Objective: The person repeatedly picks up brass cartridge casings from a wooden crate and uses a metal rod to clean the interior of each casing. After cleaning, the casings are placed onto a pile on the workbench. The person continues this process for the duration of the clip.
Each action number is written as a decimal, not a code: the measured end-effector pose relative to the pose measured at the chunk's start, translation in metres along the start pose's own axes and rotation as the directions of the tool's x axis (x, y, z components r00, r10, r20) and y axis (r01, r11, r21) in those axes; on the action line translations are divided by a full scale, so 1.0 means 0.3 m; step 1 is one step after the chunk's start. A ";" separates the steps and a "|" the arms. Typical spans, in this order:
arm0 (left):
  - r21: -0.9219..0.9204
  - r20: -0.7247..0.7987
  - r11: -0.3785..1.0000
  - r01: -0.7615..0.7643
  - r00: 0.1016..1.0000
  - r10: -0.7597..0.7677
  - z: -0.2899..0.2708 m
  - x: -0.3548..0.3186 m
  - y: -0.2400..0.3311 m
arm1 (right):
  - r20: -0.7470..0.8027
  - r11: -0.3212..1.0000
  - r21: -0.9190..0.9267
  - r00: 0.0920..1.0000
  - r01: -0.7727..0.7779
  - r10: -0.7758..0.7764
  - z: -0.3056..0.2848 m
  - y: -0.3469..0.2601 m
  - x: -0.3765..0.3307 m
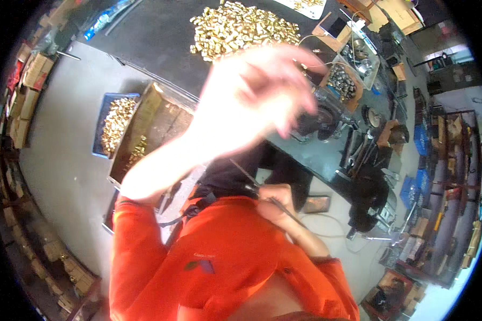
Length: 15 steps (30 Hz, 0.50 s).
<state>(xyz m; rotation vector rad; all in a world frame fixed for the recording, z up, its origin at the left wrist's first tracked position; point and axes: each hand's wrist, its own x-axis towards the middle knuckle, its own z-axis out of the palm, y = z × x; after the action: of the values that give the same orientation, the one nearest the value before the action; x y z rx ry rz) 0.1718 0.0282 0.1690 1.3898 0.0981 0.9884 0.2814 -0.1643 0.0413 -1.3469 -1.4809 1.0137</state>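
Note:
My left hand (251, 99) is raised close to the camera over the edge of the dark worktable (160, 32). It is blurred, its fingers bent but apart, and nothing shows between them. Low at my waist, my right hand (276, 202) is closed around a thin dark rod (243, 170), which slants out on both sides of the fist. Beyond my left hand, a heap of small brass-coloured metal fittings (241, 29) is spread on the worktable, partly hidden by the fingers.
A blue crate (97, 131) of brass-coloured pieces stands on the left beside a worn metal tray (160, 115). To the right are a box of silvery parts (341, 83) and several hand tools (359, 150). Loaded shelves (452, 187) line the right side.

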 end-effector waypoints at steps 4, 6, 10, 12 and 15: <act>0.010 0.402 1.000 -0.007 0.916 0.003 0.288 -0.040 0.155 | 0.122 0.912 -0.369 0.963 -0.180 0.239 0.030 0.014 -0.038; -0.157 0.657 0.957 0.242 0.749 -0.082 0.411 -0.038 0.192 | 0.137 0.985 -0.133 0.982 -0.114 0.132 0.008 -0.022 -0.023; -0.157 0.789 0.943 0.293 0.612 -0.059 0.402 -0.104 0.173 | 0.185 0.996 -0.043 0.980 -0.072 0.078 -0.013 -0.027 0.002; -0.110 0.788 0.956 0.271 0.610 -0.082 0.350 -0.145 0.176 | 0.223 0.998 -0.012 0.973 -0.064 0.066 -0.016 -0.018 0.008; -0.047 0.770 0.973 0.226 0.628 -0.109 0.259 -0.185 0.192 | 0.262 0.998 0.007 0.963 -0.063 0.059 -0.018 0.009 -0.006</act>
<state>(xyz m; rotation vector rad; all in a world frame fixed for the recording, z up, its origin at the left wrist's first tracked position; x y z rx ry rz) 0.1537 -0.0739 0.2101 1.5326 -0.4712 0.1701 0.2874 -0.1657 0.0402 -1.2915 -1.6294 1.2800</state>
